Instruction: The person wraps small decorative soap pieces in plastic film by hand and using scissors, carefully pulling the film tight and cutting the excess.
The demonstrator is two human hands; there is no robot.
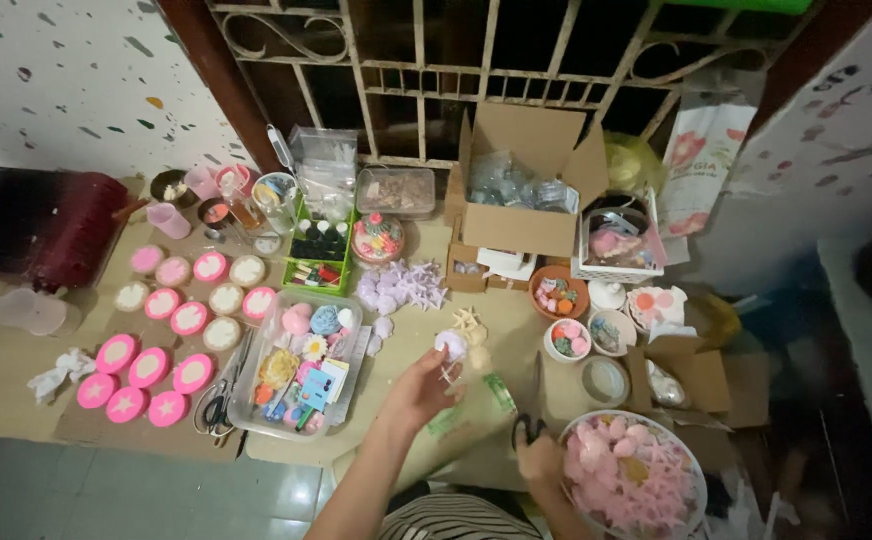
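**Hands at work among shells and pink moulds**

A person's left hand [424, 385] lifts a small white rounded shell-like piece [451, 345] just above the tan worktop [16, 370], its grip pinching the piece between fingertips; the piece is too small to tell which way its long axis runs. It hangs just right of the clear plastic tray of mixed pastel trinkets [301, 365] and touches nothing else. Right of that tray, past the lifted piece, black-handled scissors [533, 400] lie with their blades pointing away from the person, long axis running front to back. The right hand [539, 460] rests at the scissors' handles, beside the round clear bowl of pink star and shell shapes [634, 475]; whether its grip is closed cannot be told.

Left of the tray, round pink moulds with pale or star-shaped centres [171, 335] sit in rows on brown card, and a second pair of scissors [218, 400] lies along the tray's left edge. Behind the tray stand a green crate of small dark bottles [318, 245] and a heap of lilac starfish shapes [401, 287]. Farther back and right of the tray, an open brown cardboard box [521, 185] holds glossy clear packets.
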